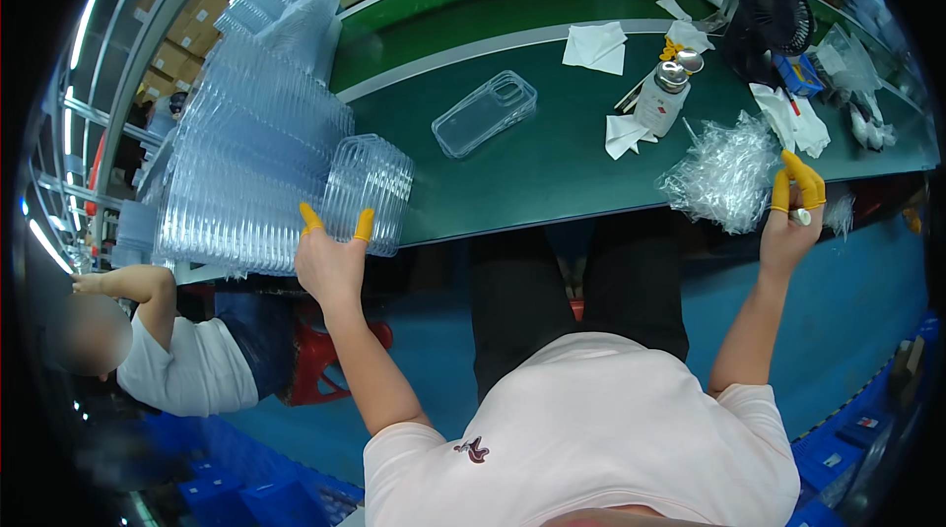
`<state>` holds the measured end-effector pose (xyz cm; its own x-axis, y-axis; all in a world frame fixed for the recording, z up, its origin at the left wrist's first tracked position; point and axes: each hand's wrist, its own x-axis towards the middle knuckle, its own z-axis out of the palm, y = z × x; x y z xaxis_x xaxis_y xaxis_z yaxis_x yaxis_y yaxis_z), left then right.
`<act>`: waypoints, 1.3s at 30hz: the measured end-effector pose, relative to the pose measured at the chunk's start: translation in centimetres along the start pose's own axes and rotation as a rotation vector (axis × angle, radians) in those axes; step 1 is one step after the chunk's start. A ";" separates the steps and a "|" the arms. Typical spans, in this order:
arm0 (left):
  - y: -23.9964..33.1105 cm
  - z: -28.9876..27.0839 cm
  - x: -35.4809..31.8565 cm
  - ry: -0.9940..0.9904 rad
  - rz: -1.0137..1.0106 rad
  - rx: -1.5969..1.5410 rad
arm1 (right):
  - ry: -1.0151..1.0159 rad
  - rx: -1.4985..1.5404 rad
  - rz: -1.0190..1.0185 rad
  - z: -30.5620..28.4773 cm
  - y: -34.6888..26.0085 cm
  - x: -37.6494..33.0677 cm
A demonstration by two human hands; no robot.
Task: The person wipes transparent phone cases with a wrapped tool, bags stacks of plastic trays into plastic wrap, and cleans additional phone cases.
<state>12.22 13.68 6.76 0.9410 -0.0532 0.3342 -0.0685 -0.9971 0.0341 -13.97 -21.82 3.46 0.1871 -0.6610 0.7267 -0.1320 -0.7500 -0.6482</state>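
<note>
My left hand (331, 264) rests at the near edge of the nested clear plastic trays (246, 153). Its thumb and one finger wear yellow finger cots and are spread apart, touching or just over the trays; the other fingers are hidden. A shorter group of clear trays (372, 182) leans beside the long row, by the thumb. My right hand (791, 217), also in yellow cots, is closed around a white stick-like thing (801, 218) beside a heap of crumpled clear film (724, 172). A clear phone case (485, 114) lies on the green table (532, 182), apart from both hands.
A white pump bottle (662, 101) stands among white wipes (595, 46) at the right. Beyond are a black fan (776, 15) and a small blue box (798, 76). A green conveyor (512, 0) runs behind. Another person (187, 350) sits at the left on a red stool (320, 364).
</note>
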 end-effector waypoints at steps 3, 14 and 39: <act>0.4 -0.6 -0.4 -0.042 -0.002 0.016 | -0.037 -0.073 -0.030 -0.2 0.3 0.0; 14.8 5.2 4.0 -0.157 0.795 -0.148 | -0.273 0.448 -0.123 3.0 -4.4 -1.7; 13.4 2.4 -12.7 -1.200 0.244 -2.068 | -0.705 1.044 0.764 8.4 -9.4 -3.8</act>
<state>0.12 0.82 0.75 0.5213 -0.8525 0.0375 0.4389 0.3056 0.8450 -5.26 -12.09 4.86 0.8620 -0.5005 0.0803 0.2746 0.3279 -0.9039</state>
